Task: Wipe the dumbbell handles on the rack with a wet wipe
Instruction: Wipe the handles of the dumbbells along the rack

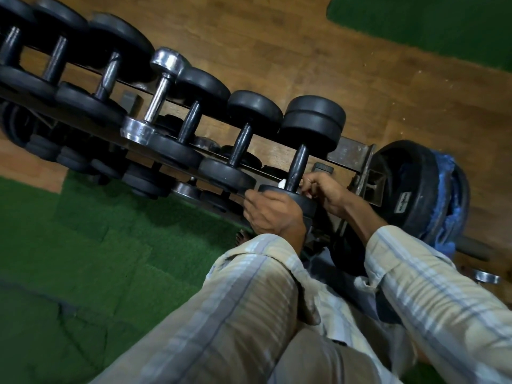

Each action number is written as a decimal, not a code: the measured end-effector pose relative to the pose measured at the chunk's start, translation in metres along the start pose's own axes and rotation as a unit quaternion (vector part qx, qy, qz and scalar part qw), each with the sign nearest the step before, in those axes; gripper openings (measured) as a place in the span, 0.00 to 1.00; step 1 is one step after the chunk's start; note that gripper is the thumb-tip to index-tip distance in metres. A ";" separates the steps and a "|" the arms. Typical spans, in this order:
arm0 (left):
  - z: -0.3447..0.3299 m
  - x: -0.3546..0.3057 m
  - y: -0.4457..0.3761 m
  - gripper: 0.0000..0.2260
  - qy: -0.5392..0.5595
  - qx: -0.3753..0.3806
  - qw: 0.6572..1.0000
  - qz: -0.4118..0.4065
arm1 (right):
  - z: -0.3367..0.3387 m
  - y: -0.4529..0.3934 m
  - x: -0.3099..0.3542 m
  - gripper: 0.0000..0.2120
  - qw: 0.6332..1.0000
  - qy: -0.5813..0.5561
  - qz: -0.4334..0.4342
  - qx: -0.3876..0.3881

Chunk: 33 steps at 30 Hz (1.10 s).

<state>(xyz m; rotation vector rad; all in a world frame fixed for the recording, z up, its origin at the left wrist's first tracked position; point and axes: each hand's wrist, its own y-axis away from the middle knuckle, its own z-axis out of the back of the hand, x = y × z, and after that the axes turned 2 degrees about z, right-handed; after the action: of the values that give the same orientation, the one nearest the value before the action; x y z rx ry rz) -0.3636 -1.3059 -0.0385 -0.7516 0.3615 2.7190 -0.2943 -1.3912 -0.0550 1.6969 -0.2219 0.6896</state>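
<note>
Black rubber-headed dumbbells (pixel 243 145) lie side by side across the dark steel rack (pixel 352 151). One chrome steel dumbbell (pixel 155 98) sits among them. Stacked black weight plates (pixel 410 189) lean just right of the rack.

The person wears a long-sleeved shirt of thin woven cloth, pale beige and cream, crossed by light blue bands and thin darker blue-grey lines in a plaid pattern. The left sleeve (pixel 249 295) ends in a loose, unbuttoned cuff just above the wrist; the right sleeve (pixel 432 286) ends the same way, its cuff edge standing open. The left hand (pixel 270 213) and right hand (pixel 329 194) are bare, with no rings, watch or gloves showing.
</note>
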 end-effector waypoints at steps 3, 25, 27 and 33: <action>0.000 0.000 0.001 0.13 0.000 0.003 1.000 -0.001 | -0.014 -0.010 0.008 0.12 1.000 -0.024 -0.018 0.004; 0.000 0.002 0.001 0.14 -0.002 0.000 1.000 -0.005 | -0.006 0.000 -0.008 0.18 0.930 0.216 0.255 -0.151; 0.000 0.001 0.001 0.15 -0.003 0.002 1.000 -0.005 | 0.002 0.003 -0.001 0.15 0.885 0.322 0.321 -0.098; 0.001 -0.001 0.002 0.14 -0.005 0.006 1.000 0.003 | 0.000 0.007 0.038 0.11 0.737 0.596 0.317 0.044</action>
<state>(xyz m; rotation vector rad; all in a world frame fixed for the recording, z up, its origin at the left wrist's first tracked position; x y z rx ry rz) -0.3636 -1.3076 -0.0372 -0.7336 0.3768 2.7223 -0.2673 -1.3847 -0.0282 0.9175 0.1780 2.1799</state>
